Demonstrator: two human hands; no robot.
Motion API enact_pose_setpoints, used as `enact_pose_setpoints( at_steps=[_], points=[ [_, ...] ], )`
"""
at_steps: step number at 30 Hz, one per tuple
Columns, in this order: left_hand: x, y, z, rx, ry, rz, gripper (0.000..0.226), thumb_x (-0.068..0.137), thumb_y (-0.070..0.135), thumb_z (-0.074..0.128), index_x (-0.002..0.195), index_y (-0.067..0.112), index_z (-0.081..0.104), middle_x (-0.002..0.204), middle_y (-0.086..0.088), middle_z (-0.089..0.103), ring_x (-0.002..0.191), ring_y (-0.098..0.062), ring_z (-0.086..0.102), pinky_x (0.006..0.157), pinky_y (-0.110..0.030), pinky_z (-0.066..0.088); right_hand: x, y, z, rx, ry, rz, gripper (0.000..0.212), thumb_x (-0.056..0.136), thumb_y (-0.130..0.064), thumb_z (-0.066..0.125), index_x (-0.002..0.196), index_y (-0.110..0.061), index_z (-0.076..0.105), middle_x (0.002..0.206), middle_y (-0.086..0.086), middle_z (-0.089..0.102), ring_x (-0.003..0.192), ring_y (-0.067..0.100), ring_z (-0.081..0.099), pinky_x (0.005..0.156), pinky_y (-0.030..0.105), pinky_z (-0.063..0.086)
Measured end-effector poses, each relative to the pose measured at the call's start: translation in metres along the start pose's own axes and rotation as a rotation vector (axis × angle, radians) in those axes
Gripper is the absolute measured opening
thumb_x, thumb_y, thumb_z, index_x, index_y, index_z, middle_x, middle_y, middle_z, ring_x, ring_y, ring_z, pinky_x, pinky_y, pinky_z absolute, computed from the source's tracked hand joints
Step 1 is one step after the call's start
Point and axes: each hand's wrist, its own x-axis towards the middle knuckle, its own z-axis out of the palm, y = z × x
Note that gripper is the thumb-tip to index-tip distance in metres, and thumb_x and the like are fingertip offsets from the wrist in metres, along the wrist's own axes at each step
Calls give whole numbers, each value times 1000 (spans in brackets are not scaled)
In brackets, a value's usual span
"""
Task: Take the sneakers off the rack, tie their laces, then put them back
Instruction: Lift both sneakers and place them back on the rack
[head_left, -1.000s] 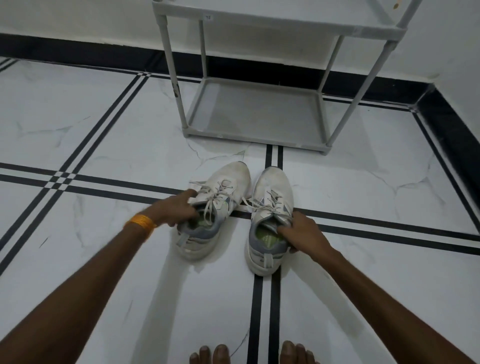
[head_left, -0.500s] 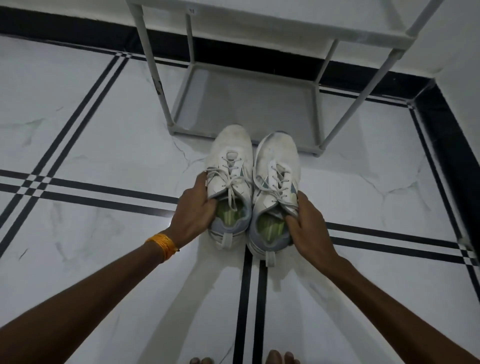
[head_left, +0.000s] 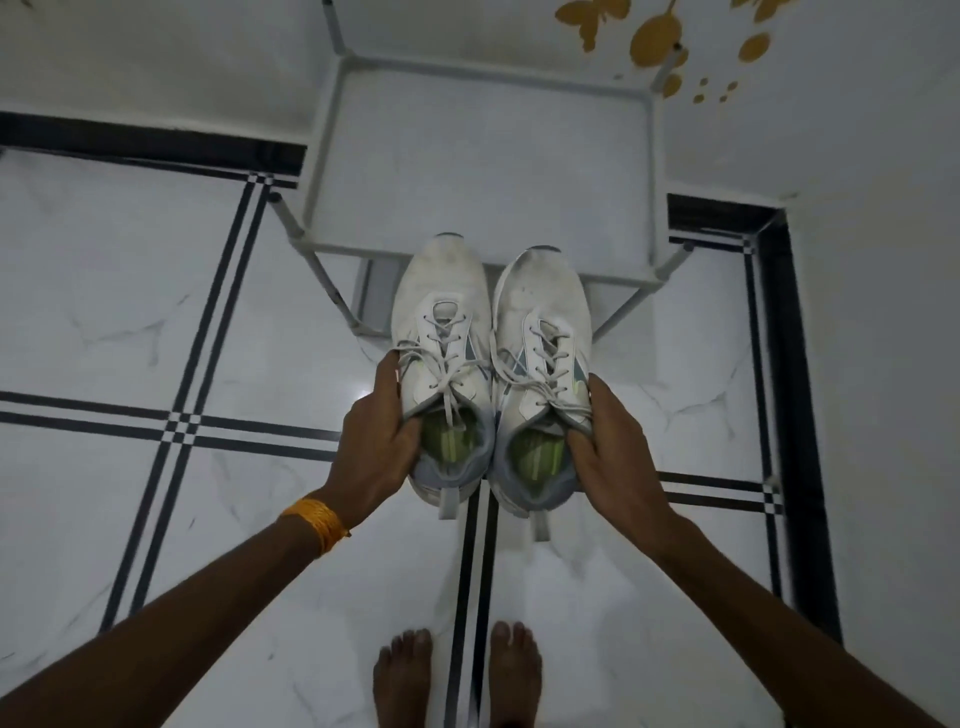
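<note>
The two white sneakers are held side by side and touching in the air, toes pointing at the front edge of the grey shoe rack's (head_left: 483, 156) top shelf, which lies bare beyond them. The left sneaker (head_left: 445, 332) and the right sneaker (head_left: 543, 343) show laces (head_left: 452, 384) drawn across the tongues into what appear to be knots. They are judged light, with soft mesh uppers that would buckle if squeezed and stiffer padded collars, so the collar near the heel is the surest place to be gripped. The left hand (head_left: 379, 447) is closed on the left sneaker's collar, fingers tucked inside over the green insole; the right hand (head_left: 608, 447) is clasped likewise on the right one. Both forearms are stretched forward and downward above the marble floor (head_left: 130, 322).
</note>
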Motion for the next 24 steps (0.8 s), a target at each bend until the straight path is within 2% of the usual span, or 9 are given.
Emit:
enact_pose_setpoints(
  at_steps=[4,6,8,10,11,14,17,20,24],
  points=[
    [32,78,-51,-6,-36,-45,59,89,29,44,146,23,28,112,-1,67,89,-18,66,76,-23,55,22,-64,-61,7,19,39,46,96,-14,49,141,-12,40,128,4,60,114,19,58,99,39,50],
    [59,107,-73,-5,-42,-38,58,89,25,44,145,26,28,110,-2,68,87,-21,68,77,-37,59,45,-94,-87,10,21,47,48,95,-11,51,142,-12,39,131,5,59,116,19,58,98,32,49],
    [92,127,-90,13,-42,-54,59,89,22,45,145,28,28,112,-3,68,89,-23,68,78,-43,59,73,-120,-107,17,14,58,49,95,-8,51,142,-12,39,130,3,59,112,15,58,93,24,47],
    [125,139,-99,9,-43,-70,60,86,21,44,144,26,29,115,-6,67,91,-25,67,80,-43,59,107,-133,-118,3,5,39,48,93,-5,51,140,-11,40,126,3,58,106,12,57,91,26,48],
    [143,142,-101,1,-45,-71,61,84,19,44,144,24,29,116,-7,67,93,-27,67,80,-43,58,126,-138,-122,-12,0,28,47,92,-4,50,138,-11,41,125,4,59,105,14,57,92,31,51],
    [199,133,-98,18,-43,-88,63,81,17,44,143,21,31,112,-12,68,91,-32,67,79,-44,57,187,-137,-119,-68,-12,51,42,91,-5,48,133,-10,43,121,9,59,106,24,60,90,45,52],
    [256,110,-88,49,-60,-92,59,86,16,47,143,17,31,113,-14,68,91,-35,66,80,-40,55,242,-129,-106,-105,-27,125,37,92,-6,47,129,-9,46,119,10,61,104,27,60,90,45,52],
    [304,77,-71,69,-72,-80,58,90,7,49,144,14,30,113,-18,67,92,-37,66,81,-42,55,293,-110,-82,-123,-62,151,38,91,-7,48,129,-9,45,121,12,61,107,31,60,92,48,51],
    [341,43,-54,75,-132,-121,56,90,8,48,143,12,30,115,-20,67,96,-39,66,85,-45,55,332,-86,-58,-151,-92,193,39,91,-7,49,131,-7,45,125,14,60,112,32,59,95,47,49]
  ],
)
